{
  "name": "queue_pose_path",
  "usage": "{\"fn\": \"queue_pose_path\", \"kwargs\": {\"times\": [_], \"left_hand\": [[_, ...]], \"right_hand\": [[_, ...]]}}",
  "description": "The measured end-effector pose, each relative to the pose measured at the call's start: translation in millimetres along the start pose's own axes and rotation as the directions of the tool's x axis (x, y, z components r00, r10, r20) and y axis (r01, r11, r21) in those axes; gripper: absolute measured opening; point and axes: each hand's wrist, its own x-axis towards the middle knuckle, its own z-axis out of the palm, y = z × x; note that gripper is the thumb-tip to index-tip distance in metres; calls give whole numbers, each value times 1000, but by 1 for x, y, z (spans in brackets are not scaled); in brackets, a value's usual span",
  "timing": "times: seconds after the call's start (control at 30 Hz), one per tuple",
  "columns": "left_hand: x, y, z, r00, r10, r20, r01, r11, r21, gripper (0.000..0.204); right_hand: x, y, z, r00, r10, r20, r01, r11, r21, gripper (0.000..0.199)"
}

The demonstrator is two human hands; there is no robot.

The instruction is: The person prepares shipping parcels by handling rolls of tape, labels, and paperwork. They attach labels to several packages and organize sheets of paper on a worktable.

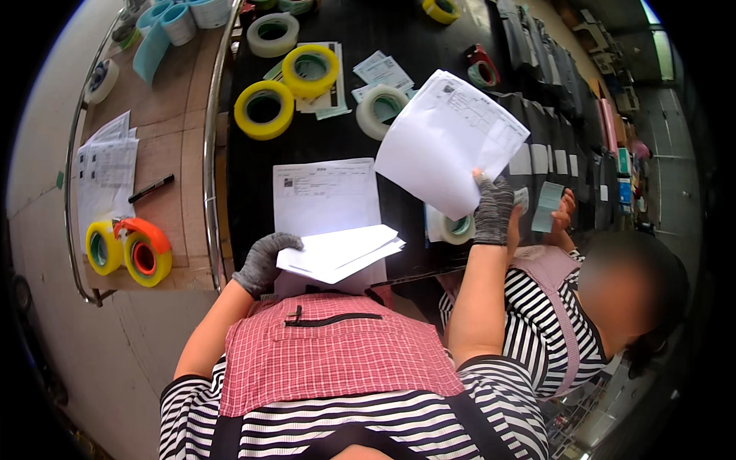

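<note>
My left hand [266, 263], in a grey fingerless glove, is closed on a small stack of folded white papers [341, 253] near the table's front edge. Under that stack lies a printed sheet [326, 192], flat on the black table. Higher and to the right, my right hand [493, 205], gloved the same way, grips a curled printed paper sheet [452, 142] by its lower right edge. A roll of clear tape [457, 228] sits just beneath this raised sheet, partly covered. Behind the sheet, another clear tape roll [381, 112] lies on the table.
Yellow tape rolls [264, 111] and printed slips [383, 73] lie toward the back of the black table [360, 31]. Dark packages [537, 138] line its right side. A co-worker [529, 307] at my right holds a pale green slip [547, 207]. On my left stands a metal-railed cart [172, 138].
</note>
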Motion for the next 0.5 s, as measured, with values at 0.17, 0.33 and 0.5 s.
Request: {"fn": "queue_pose_path", "kwargs": {"times": [0.17,0.33,0.5], "left_hand": [[4,10,6,974,-218,-64,203,960,-192,9],[8,1,1,975,-213,-62,196,957,-213,10],[8,2,-1,958,-279,-62,252,927,-278,9]], "right_hand": [[8,6,-5,999,28,-28,-27,999,23,36],[8,3,-5,995,48,-89,-55,995,-80,35],[-3,-19,2,994,45,-99,-56,992,-115,34]]}}
